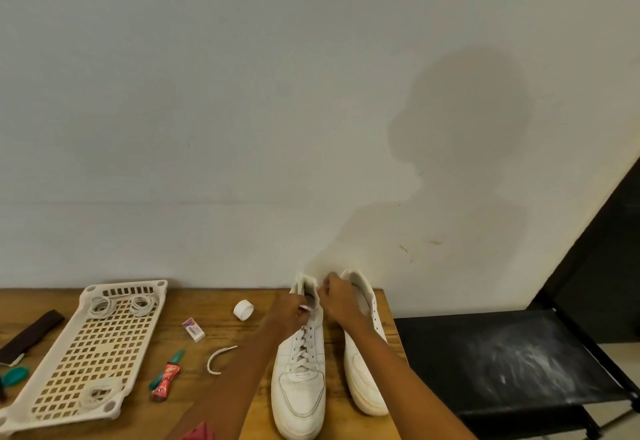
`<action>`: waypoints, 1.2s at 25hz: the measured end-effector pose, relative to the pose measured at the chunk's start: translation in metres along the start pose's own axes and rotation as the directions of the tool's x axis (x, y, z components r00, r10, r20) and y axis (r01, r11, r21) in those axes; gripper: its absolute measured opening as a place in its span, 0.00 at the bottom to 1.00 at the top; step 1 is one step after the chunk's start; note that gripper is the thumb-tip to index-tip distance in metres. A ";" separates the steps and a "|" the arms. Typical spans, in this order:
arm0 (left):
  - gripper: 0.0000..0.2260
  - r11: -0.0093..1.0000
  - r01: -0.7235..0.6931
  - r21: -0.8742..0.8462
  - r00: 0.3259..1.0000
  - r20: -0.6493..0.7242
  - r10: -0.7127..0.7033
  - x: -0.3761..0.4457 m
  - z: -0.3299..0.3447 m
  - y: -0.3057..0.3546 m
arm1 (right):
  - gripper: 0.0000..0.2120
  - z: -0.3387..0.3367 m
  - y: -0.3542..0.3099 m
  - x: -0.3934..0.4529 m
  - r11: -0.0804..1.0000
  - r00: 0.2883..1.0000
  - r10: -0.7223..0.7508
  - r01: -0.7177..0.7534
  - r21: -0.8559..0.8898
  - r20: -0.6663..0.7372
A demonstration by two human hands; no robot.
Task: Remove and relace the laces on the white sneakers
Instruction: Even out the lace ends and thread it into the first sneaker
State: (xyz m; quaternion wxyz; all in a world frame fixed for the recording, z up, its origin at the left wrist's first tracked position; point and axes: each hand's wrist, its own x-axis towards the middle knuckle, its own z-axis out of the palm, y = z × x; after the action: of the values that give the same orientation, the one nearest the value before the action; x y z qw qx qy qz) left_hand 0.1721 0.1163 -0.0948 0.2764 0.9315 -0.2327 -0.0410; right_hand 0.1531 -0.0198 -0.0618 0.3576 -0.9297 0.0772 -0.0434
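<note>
Both your forearms reach away from you, up to the collar of the laced sneaker (pixel 300 363), whose long axis runs toe-to-you, heel to the wall. Your left hand (pixel 289 311) pinches the lace end (pixel 306 308) at the top eyelets; your right hand (pixel 337 296) grips the tongue just beside it. Its unlaced mate (pixel 363 353) stands alongside on the wooden worktop (pixel 242 346), tray (pixel 100 353) well left, black chair (pixel 502 356) right.
</note>
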 end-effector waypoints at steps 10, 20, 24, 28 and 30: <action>0.09 0.989 0.050 -0.139 0.999 0.013 -0.049 -0.005 0.002 -0.010 | 0.04 0.012 0.012 0.001 0.936 0.992 0.083 -0.044 0.350 -0.095; 0.09 0.952 0.142 -0.271 0.989 -0.008 -0.149 -0.001 0.000 -0.018 | 0.14 0.025 0.013 -0.011 0.986 0.986 -0.166 0.166 0.030 -0.010; 0.02 0.915 0.162 -0.369 0.981 -0.037 -0.189 -0.002 0.004 -0.011 | 0.13 0.032 0.018 -0.022 0.960 0.960 -0.280 0.280 0.010 0.026; 0.11 0.899 0.158 -0.409 0.978 -0.063 -0.201 0.000 0.002 -0.009 | 0.09 0.035 0.023 -0.013 0.967 0.969 -0.240 0.234 0.104 0.049; 0.11 0.892 0.149 -0.427 0.977 -0.073 -0.199 0.000 0.003 -0.008 | 0.07 0.034 0.029 -0.008 0.967 0.979 -0.200 0.191 0.167 0.039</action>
State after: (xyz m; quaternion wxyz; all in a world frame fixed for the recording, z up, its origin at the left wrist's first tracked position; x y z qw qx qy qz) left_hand 0.1749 0.1207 -0.1013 0.4781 0.8682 -0.1178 -0.0609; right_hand 0.1468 -0.0170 -0.1065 0.4281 -0.9013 -0.0288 -0.0589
